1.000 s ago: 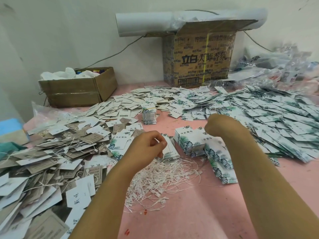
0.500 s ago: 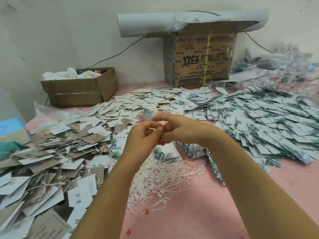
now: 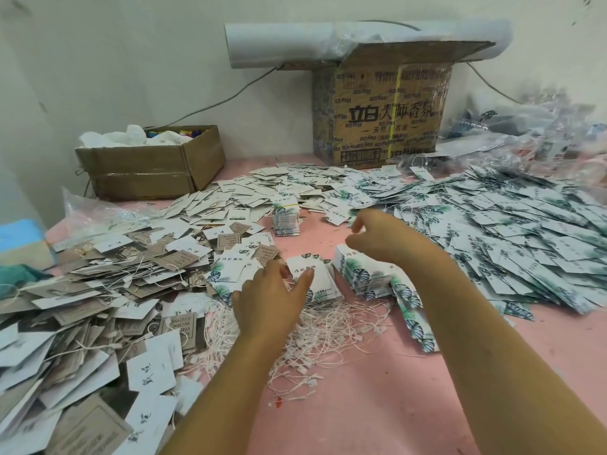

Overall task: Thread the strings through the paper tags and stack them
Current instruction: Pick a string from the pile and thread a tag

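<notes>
My left hand (image 3: 266, 300) reaches down with straight fingers over a tangle of white strings (image 3: 328, 336) on the pink table. Its thumb touches a white leaf-printed tag (image 3: 317, 280) lying on a small stack. My right hand (image 3: 377, 238) hovers above a neat stack of leaf tags (image 3: 361, 274), its fingers loosely curled, with nothing visible in them. A wide spread of loose leaf tags (image 3: 509, 231) covers the right side. White and brown tags with strings (image 3: 98, 290) are heaped on the left.
A rubber-banded tag bundle (image 3: 285, 218) stands beyond the hands. A low cardboard box (image 3: 147, 172) sits at the back left. A tall printed carton (image 3: 384, 116) with a white roll (image 3: 279, 44) on top stands at the back. Plastic bags (image 3: 525, 126) lie at the back right.
Half a second ago the hands met at chest height. The left has since dropped onto the strings and tag stack, and the right has moved right and away.
</notes>
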